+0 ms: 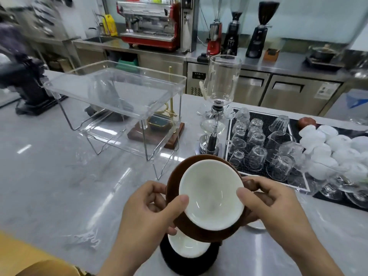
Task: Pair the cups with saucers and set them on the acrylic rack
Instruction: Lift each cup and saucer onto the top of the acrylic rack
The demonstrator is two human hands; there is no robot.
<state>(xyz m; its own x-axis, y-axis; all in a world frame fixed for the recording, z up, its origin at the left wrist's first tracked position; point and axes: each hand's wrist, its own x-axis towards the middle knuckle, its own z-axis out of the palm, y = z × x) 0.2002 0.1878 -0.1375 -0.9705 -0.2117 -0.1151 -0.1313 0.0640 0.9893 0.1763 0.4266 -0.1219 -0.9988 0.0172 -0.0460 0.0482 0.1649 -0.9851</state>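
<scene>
Gripping glossy round cup (pixel 212 194), brown saucer (pixel 199 232)

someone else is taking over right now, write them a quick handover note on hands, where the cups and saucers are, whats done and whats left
Left hand: grips the left edge of the brown saucer, thumb on the white cup.
Right hand: grips the right side of the same pair.
That pair is held above the counter, in front of the acrylic rack.
Second cup on black saucer sits on the counter just below.
Done: this cup is on its saucer. Left: both rack shelves hold no cups yet; place this pair, then the other.
</scene>
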